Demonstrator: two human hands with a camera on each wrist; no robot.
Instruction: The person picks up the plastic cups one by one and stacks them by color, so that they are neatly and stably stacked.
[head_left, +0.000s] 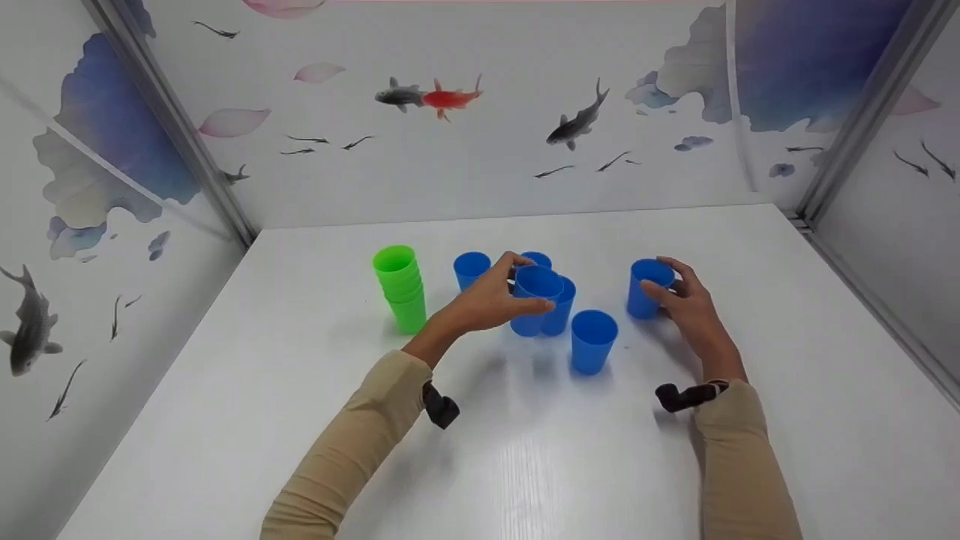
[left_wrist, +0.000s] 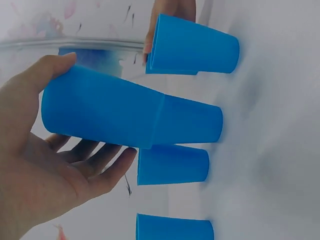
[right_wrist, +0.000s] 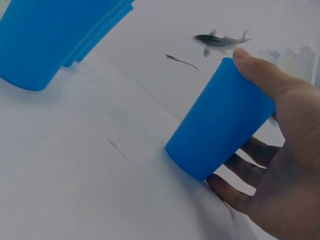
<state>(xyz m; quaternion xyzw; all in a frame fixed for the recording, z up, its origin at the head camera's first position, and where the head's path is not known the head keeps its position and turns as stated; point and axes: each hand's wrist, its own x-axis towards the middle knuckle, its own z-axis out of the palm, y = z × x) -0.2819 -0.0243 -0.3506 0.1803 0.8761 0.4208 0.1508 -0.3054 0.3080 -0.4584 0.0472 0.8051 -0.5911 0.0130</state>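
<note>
My left hand (head_left: pixel 491 298) grips a blue cup (head_left: pixel 531 319) near its rim, thumb on the near side. In the left wrist view this held cup (left_wrist: pixel 100 107) appears raised off the table, overlapping a blue cup (left_wrist: pixel 192 119) behind it. Over on the right, my right hand (head_left: pixel 696 311) holds another blue cup (head_left: pixel 641 304) upright, with thumb and fingers around it; its base looks to be on the table in the right wrist view (right_wrist: pixel 215 120). One blue cup (head_left: pixel 592 345) stands between the hands, nearer to me.
A stack of green cups (head_left: pixel 405 292) stands left of the left hand. More blue cups, one at the back left (head_left: pixel 471 268) and one farther back (head_left: pixel 537 259), are partly hidden by the left hand and its cup. Printed walls enclose the white table (head_left: pixel 510 465).
</note>
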